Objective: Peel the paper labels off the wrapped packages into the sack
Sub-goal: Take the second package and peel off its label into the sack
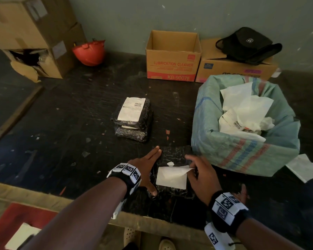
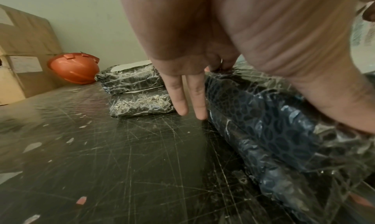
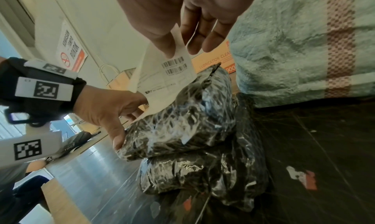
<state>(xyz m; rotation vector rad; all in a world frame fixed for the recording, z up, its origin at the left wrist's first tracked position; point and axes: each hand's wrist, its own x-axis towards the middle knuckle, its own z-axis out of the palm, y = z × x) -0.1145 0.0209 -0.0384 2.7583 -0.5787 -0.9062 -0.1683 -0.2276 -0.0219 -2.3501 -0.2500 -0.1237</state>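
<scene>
Right hand (image 1: 200,173) pinches the lifted corner of the paper label (image 1: 172,177) between thumb and fingers, peeling it back off the top wrapped package (image 1: 173,159) at the counter's near edge. In the right wrist view the label is half free, its barcode side curling up. Left hand (image 1: 145,170) lies flat, fingers straight, along the package's left side, thumb on the near corner, likely bracing so the pull doesn't drag it. A second package (image 3: 202,176) sits underneath. Woven sack (image 1: 242,148) stands just right of the packages, mouth open, already holding peeled labels (image 1: 242,109), so the drop is short. Two more stacked packages (image 1: 132,120) wait mid-counter, the top label still on. One loose sheet (image 1: 304,166) lies outside the sack.
</scene>
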